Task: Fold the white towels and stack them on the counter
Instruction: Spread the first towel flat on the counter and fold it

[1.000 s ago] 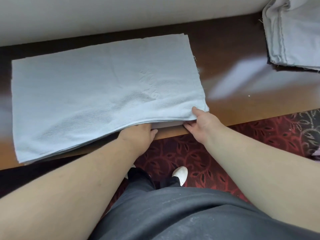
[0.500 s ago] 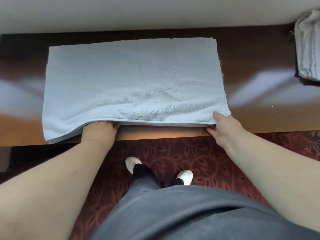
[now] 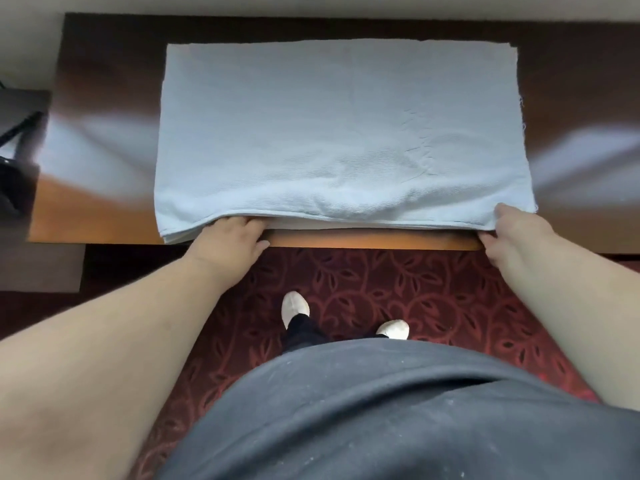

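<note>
White towel (image 3: 339, 133), folded into a wide rectangle of several layers, lies flat on the wooden counter (image 3: 107, 98), near edge flush with the counter's front lip. Left hand (image 3: 230, 239) sits at the near-left edge, fingers tucked under the layers, thumb out along the lip; grip itself hidden. Right hand (image 3: 516, 239) pinches the near-right corner, thumb on top. Red patterned carpet (image 3: 398, 289) below, white shoes (image 3: 294, 306) visible. Dark object (image 3: 14, 161) at far left, unclear.

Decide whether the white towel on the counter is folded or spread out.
Folded: the white towel shows stacked layers along its near edge.
</note>
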`<state>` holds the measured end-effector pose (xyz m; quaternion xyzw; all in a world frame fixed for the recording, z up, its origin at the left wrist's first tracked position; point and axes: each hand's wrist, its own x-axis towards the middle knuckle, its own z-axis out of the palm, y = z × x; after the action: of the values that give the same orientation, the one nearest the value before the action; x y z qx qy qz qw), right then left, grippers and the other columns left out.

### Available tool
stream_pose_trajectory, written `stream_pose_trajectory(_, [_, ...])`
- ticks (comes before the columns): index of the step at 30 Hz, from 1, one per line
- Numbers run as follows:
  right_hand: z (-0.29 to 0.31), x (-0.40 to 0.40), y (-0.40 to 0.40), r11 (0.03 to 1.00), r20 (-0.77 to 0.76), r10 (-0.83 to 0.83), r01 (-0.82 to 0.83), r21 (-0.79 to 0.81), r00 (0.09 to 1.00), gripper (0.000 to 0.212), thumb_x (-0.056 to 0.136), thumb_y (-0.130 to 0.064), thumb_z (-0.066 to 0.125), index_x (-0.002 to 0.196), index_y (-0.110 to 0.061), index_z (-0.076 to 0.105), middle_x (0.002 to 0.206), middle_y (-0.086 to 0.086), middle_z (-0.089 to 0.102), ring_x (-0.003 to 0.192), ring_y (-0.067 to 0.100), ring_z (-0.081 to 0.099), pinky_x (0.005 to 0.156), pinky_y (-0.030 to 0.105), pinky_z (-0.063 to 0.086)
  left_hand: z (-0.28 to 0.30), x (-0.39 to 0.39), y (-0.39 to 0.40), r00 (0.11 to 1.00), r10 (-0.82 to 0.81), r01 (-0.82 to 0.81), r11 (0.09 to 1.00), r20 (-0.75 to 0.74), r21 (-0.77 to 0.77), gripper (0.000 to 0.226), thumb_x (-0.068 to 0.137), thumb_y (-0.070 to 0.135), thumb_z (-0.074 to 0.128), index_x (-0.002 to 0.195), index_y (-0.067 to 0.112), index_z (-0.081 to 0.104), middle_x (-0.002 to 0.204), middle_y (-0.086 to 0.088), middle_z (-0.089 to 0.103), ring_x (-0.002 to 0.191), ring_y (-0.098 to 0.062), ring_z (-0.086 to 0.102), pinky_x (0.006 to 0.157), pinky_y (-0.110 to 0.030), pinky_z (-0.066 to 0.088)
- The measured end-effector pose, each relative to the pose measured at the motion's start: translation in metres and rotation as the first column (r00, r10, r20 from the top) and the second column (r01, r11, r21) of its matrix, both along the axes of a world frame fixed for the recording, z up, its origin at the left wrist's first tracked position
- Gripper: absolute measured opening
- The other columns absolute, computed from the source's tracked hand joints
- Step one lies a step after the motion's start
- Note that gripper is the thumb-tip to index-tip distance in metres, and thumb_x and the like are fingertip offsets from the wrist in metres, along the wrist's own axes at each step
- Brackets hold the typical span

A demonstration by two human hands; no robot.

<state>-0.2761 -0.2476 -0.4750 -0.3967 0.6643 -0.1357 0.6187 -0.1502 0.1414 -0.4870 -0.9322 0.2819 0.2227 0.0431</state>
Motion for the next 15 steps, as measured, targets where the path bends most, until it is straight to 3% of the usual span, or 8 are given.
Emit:
stream_pose_trajectory(3, [0.004,0.005,0.012,0.998,-0.024,-0.059,0.059,0.019,0.998,0.024,0.093,-0.023,0.062,0.115,-0.031,0.055,0.09,-0.016,0.067,0.054,0.002,0.066,0.066,0.024,0.058,-0.003,0.006,0.046,0.995,0.085,-0.09,0.989,0.046,0.116,0.048,0.093,0.053,0.048,0.125,0.016,0.053,0.112,-0.016,0.063,0.102,-0.039,0.059,0.086,-0.049,0.047])
stream_pose_trajectory(5, [0.001,0.011,0.024,0.99,-0.004,-0.123,0.122,0.075,0.992,0.031,0.093,-0.027,0.064,0.122,-0.03,0.053,0.109,-0.014,0.066,0.08,0.006,0.067,0.081,0.027,0.058,-0.004,0.016,0.069,0.997,0.036,-0.043,0.994,0.065,0.105,0.045,0.092,0.044,0.057,0.124,0.013,0.055,0.11,-0.019,0.063,0.097,-0.043,0.059,0.086,-0.052,0.048])
stream_pose_trajectory(8, [-0.003,0.023,0.047,0.984,0.006,-0.093,0.091,0.156,0.996,0.029,0.098,-0.025,0.06,0.127,-0.027,0.053,0.104,-0.011,0.062,0.11,0.007,0.061,0.099,0.032,0.05,-0.002,0.033,0.083,0.998,-0.053,0.051,0.996,0.024,0.074,0.051,0.088,0.033,0.067,0.132,0.013,0.052,0.121,-0.019,0.057,0.107,-0.045,0.054,0.09,-0.055,0.046])
stream_pose_trajectory(11, [-0.005,0.032,0.061,0.982,-0.043,-0.052,0.059,0.179,0.998,0.034,0.099,-0.023,0.06,0.132,-0.026,0.055,0.111,-0.01,0.056,0.114,0.007,0.056,0.104,0.032,0.042,-0.001,0.043,0.087,0.988,-0.153,0.153,0.988,-0.007,0.029,0.051,0.088,0.031,0.068,0.134,0.013,0.053,0.128,-0.014,0.059,0.114,-0.039,0.055,0.088,-0.049,0.049])
stream_pose_trajectory(15, [-0.005,0.034,0.057,0.972,-0.049,-0.087,0.095,0.213,0.995,0.032,0.099,-0.023,0.059,0.132,-0.022,0.055,0.123,-0.009,0.052,0.104,0.006,0.053,0.105,0.03,0.04,0.0,0.045,0.094,0.976,-0.218,0.219,0.975,0.017,-0.033,0.028,0.087,0.028,0.069,0.11,0.013,0.063,0.104,-0.013,0.068,0.09,-0.037,0.065,0.07,-0.044,0.053])
